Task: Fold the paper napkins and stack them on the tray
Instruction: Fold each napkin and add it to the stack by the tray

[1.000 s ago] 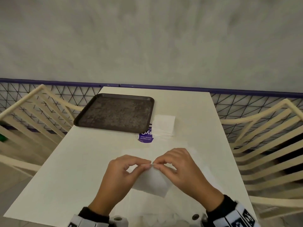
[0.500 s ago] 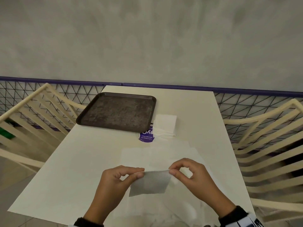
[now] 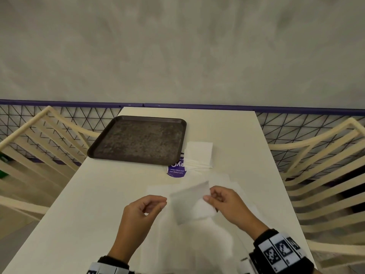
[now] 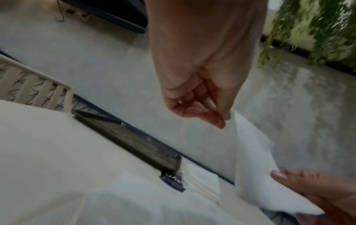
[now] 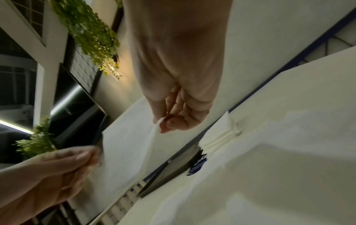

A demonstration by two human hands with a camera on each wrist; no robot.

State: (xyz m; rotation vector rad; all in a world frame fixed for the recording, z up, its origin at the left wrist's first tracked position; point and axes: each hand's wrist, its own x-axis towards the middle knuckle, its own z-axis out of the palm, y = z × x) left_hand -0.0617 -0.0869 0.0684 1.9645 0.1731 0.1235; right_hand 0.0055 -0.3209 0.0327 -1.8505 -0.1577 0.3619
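Note:
A folded white napkin [image 3: 187, 204] hangs tilted above the table, its right edge pinched between thumb and fingers of my right hand [image 3: 208, 195]. The right wrist view shows that pinch [image 5: 161, 126] on the napkin [image 5: 127, 144]. My left hand [image 3: 165, 201] hovers at the napkin's left edge with its fingers curled; a thin gap shows between its fingertips [image 4: 221, 124] and the napkin [image 4: 254, 167]. The dark tray [image 3: 138, 141] lies bare at the far left of the table. A small stack of folded napkins [image 3: 199, 155] sits beside the tray's right edge.
Unfolded napkin sheets [image 3: 221, 180] lie flat on the white table [image 3: 98, 194] beneath my hands. A purple sticker [image 3: 176, 171] shows at the tray's near right corner. Cream slatted chairs stand left [image 3: 39, 139] and right [image 3: 325, 155]. A mesh railing [image 3: 296, 110] runs behind.
Both hands pinched the napkin's top edge together, then drew apart. Now the left hand has come off it, and the right hand has moved the napkin right and farther from me.

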